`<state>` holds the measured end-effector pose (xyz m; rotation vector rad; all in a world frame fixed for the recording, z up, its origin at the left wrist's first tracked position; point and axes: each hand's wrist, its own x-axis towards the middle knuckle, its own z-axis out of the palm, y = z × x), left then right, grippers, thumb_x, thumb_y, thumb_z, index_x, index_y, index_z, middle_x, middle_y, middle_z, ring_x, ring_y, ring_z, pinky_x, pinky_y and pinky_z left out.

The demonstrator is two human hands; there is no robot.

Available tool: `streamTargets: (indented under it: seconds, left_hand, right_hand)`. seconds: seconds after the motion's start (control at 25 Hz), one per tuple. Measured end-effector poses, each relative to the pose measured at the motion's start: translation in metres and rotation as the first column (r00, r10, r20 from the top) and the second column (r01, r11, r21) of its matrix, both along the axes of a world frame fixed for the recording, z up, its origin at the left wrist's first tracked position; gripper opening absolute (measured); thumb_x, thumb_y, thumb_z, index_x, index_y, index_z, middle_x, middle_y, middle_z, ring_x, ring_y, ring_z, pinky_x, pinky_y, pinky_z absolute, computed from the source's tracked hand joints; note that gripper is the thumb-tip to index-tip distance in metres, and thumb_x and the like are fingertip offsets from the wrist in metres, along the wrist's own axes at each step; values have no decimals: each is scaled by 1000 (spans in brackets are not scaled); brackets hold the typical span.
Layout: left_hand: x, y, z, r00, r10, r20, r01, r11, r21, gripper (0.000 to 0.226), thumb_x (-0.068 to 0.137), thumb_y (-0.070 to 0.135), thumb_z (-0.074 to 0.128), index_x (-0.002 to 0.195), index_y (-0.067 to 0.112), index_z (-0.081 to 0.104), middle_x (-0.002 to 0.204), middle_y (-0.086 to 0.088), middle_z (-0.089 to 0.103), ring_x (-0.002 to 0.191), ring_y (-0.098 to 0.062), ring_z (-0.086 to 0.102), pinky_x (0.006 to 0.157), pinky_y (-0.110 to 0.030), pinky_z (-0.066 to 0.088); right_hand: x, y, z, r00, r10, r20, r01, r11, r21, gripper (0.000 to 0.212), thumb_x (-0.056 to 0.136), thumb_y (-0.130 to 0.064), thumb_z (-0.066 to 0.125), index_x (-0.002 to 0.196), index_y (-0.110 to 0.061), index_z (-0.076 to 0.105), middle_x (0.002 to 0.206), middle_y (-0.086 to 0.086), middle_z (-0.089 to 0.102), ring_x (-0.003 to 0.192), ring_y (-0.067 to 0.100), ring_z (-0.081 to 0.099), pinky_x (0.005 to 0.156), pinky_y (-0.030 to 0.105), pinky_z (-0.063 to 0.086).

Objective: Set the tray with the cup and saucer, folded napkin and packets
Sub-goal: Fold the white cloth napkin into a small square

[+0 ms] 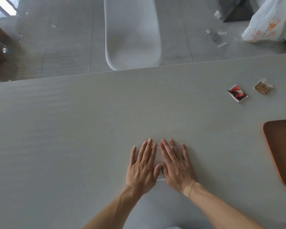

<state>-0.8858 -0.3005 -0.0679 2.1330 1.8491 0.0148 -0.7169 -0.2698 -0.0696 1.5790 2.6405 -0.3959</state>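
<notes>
A white napkin (pixel 158 156) lies flat on the grey table (pixel 73 129), mostly hidden under my hands. My left hand (pixel 143 166) and my right hand (pixel 176 166) rest palm down on it side by side, fingers spread and flat. A red packet (pixel 237 93) and a clear packet with brown contents (pixel 263 87) lie at the far right of the table. The brown wooden tray (pixel 281 151) sits at the right edge of the view, partly cut off, with nothing visible on it. No cup or saucer is in view.
A white chair (pixel 133 32) stands beyond the table's far edge. On the floor at the upper right are a white plastic bag (pixel 269 22) and bits of clear wrapper (pixel 215 36).
</notes>
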Motion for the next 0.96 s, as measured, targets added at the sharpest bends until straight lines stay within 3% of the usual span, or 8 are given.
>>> streamTargets:
  seconds: [0.4, 0.48, 0.6, 0.8, 0.96]
  left_hand:
    - [1, 7, 17, 996, -42, -74, 39, 999, -36, 66, 102, 51, 17, 155, 13, 19, 164, -7, 10, 151, -24, 8, 117, -55, 11]
    - [2, 5, 22, 996, -22, -84, 20, 1000, -24, 66, 102, 50, 16, 155, 12, 17, 164, -6, 5, 151, -25, 4, 117, -56, 7]
    - [9, 2, 27, 999, 45, -10, -45, 999, 5, 61, 103, 43, 15, 155, 11, 14, 164, -6, 3, 151, -24, -2, 118, -52, 3]
    - [17, -11, 18, 1000, 18, 1, -18, 1000, -5, 57, 104, 36, 17, 154, 10, 19, 163, -8, 10, 150, -27, 10, 117, -45, 10]
    - [12, -11, 12, 1000, -5, -23, 5, 1000, -13, 60, 104, 41, 15, 154, 9, 18, 163, -9, 12, 150, -27, 10, 117, -46, 11]
  right_hand:
    - [-2, 3, 16, 999, -3, 44, 5, 999, -34, 65, 96, -40, 29, 153, -10, 22, 162, 4, 16, 149, 29, 18, 115, 57, 13]
    - [-2, 6, 22, 1000, 3, 3, -3, 998, -56, 65, 95, -37, 27, 154, -12, 19, 163, 2, 10, 150, 30, 12, 118, 58, 10]
    - [-4, 6, 28, 997, 8, -72, -10, 1000, -17, 60, 96, -31, 29, 152, -11, 28, 162, 4, 18, 150, 27, 13, 118, 56, 16]
    - [-2, -9, 16, 996, 75, 52, -77, 996, 35, 59, 97, -36, 31, 148, -6, 35, 159, 7, 25, 148, 26, 21, 112, 54, 20]
    - [-1, -8, 11, 997, 55, 52, -57, 998, 41, 62, 94, -37, 34, 148, -7, 35, 159, 6, 25, 147, 24, 22, 112, 54, 20]
